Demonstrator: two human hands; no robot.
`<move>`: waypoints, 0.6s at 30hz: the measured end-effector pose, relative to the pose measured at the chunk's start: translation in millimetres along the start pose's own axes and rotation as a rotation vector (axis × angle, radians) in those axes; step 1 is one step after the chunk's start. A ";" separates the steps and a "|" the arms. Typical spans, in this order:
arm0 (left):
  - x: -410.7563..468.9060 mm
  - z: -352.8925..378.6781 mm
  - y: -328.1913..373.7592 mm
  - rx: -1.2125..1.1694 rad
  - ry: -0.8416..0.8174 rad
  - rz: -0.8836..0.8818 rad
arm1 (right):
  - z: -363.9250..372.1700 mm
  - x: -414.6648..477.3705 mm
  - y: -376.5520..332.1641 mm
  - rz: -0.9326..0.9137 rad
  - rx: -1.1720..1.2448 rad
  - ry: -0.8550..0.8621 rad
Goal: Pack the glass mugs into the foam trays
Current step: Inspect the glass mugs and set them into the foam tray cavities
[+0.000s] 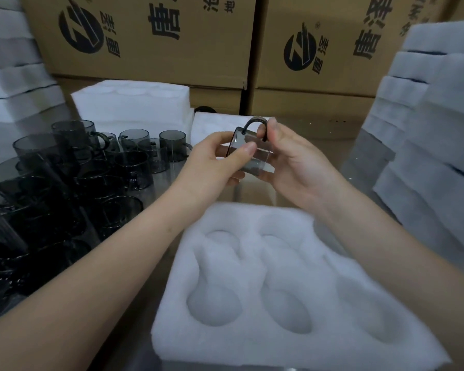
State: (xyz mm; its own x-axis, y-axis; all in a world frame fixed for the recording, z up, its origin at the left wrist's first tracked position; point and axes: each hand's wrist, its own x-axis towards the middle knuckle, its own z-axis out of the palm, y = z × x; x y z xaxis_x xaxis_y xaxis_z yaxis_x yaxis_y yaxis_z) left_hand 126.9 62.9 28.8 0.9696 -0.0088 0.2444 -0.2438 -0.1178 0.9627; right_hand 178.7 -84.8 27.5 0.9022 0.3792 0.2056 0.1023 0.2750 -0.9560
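Note:
A smoky grey glass mug (252, 153) lies on its side in the air above the table, handle upward. My left hand (217, 159) grips its body from the left, thumb across the glass. My right hand (292, 162) holds it from the right, fingers curled round the handle. Below the hands lies a white foam tray (172, 303) with several round pockets, all of them bare. Several more grey glass mugs (73, 183) stand crowded on the table to the left.
More white foam trays (134, 103) lie behind the mugs, one (209, 124) just behind the hands. Stacks of foam rise at the right (426, 156) and far left (14, 84). Printed cardboard boxes (319, 62) wall off the back.

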 end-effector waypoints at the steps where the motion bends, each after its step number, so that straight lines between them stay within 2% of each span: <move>1: 0.1 0.2 -0.8 0.012 0.015 0.010 | 1.6 -0.9 -0.6 -0.005 -0.016 -0.005; 9: 1.0 -1.2 -11.2 0.181 0.197 0.071 | 9.0 -12.6 -3.4 -0.064 -0.468 0.107; 13: -1.7 -0.3 -12.4 0.333 0.275 0.181 | 13.3 -19.4 -7.1 -0.199 -0.698 0.163; 18: -2.7 2.7 -10.8 0.452 0.309 0.283 | 12.7 -23.9 -3.9 -0.199 -0.706 0.143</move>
State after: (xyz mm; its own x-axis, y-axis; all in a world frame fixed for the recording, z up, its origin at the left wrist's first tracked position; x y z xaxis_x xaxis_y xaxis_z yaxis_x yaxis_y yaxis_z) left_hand 127.0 61.6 17.4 0.8014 0.1794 0.5706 -0.3922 -0.5627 0.7277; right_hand 151.4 -83.7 29.1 0.8791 0.2499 0.4059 0.4709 -0.3242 -0.8204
